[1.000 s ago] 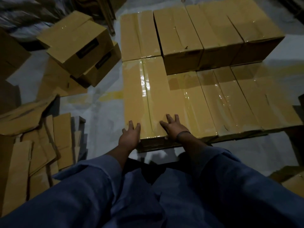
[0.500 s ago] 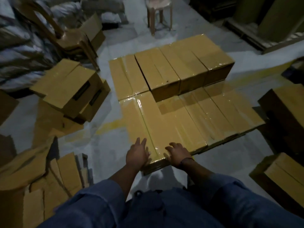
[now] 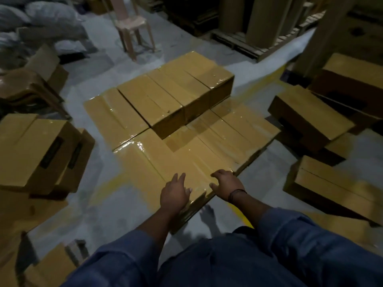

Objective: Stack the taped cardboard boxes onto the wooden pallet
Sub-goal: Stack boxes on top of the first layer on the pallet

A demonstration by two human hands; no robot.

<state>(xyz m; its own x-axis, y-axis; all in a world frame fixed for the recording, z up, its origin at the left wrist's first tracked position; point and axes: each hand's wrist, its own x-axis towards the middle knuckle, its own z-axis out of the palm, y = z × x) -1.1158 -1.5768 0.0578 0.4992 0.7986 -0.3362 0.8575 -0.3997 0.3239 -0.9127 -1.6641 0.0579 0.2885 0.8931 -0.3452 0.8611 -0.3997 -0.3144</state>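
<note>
The person is leaning over the stack and pressing the left hand point(image 3: 175, 193) flat, fingers straight, on the taped top of the near box point(image 3: 157, 162), which is lying at the front corner of the bottom layer point(image 3: 238, 129). The right hand point(image 3: 228, 184) is resting on the same box at its near right edge, fingers bent and spread. It seems to be touching rather than gripping, though motion blur is softening the fingertips. Neither hand is carrying anything. The wooden pallet is lying hidden under the boxes, so none of it is showing. Three boxes are sitting as an upper row point(image 3: 176, 94) along the far side, leaving the front of the layer bare on top. I am reading this as the seating step, with the near box being squared against its neighbours. The next move is calling for a turn to the loose boxes point(image 3: 310, 119) waiting on the floor to the right, a two-handed lift from both ends, and a placement tight against the upper row, edges flush so the second tier is not overhanging
</note>
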